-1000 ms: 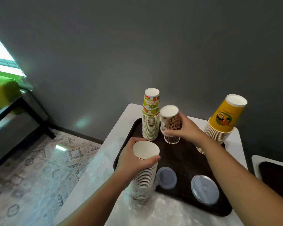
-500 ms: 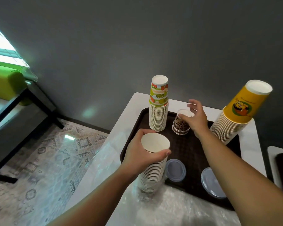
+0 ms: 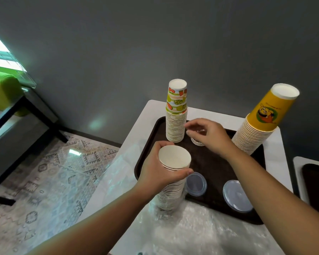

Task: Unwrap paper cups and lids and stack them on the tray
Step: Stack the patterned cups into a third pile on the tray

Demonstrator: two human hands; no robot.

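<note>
**Left holds stack, right over short stack**

Left hand [image 3: 160, 170] grip wrapped around the white cup stack [image 3: 172, 181] at the tray [image 3: 210, 162] near edge. Right hand [image 3: 208, 135] fingers loosely curled over the short stack [image 3: 197, 142]; contact unclear. Two lids [image 3: 196, 184] lie right of left grip.

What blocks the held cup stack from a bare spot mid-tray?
Nothing visible. The left hand grips the cup stack at the tray's near-left edge; bare surface lies just beyond it. The right hand sits farther back over the small stack, and two lids lie nearer.
</note>
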